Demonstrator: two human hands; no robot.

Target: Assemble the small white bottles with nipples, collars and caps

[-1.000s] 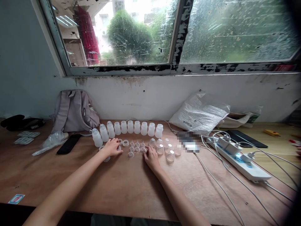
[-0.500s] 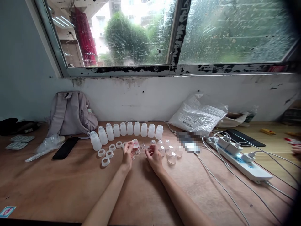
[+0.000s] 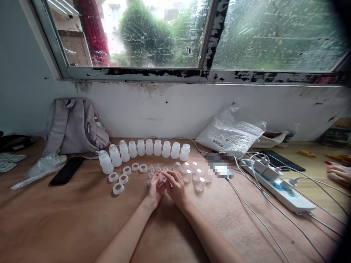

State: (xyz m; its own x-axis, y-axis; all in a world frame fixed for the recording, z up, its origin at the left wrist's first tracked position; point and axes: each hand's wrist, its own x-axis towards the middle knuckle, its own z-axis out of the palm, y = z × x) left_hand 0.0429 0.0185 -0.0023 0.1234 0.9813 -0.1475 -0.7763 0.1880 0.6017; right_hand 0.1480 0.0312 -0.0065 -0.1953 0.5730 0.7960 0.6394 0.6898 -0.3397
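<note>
My left hand (image 3: 156,190) and my right hand (image 3: 176,187) meet in front of the bottles. Between their fingertips is a small translucent bottle part (image 3: 162,176), closed in by both hands; fingers hide much of it, so its exact shape is unclear. Just beyond stand several clear bottle nipples (image 3: 151,168). White collar rings (image 3: 118,188) lie to the left of my left hand. Clear domed caps (image 3: 199,185) are grouped right of my right hand. Several frosted baby bottles (image 3: 149,147) form an arc behind, and the leftmost ones, such as the end bottle (image 3: 106,163), have tops on.
At left are a grey backpack (image 3: 74,126), a plastic bag (image 3: 49,166) and a black phone (image 3: 67,171). A white power strip (image 3: 282,193) with trailing cables lies at right. Behind it rests a silvery bag (image 3: 233,129). Another person's hand (image 3: 340,171) shows at the right edge.
My hands, apart before, have come together around the small part. The left hand has moved right and down with it. The view has shifted slightly.
</note>
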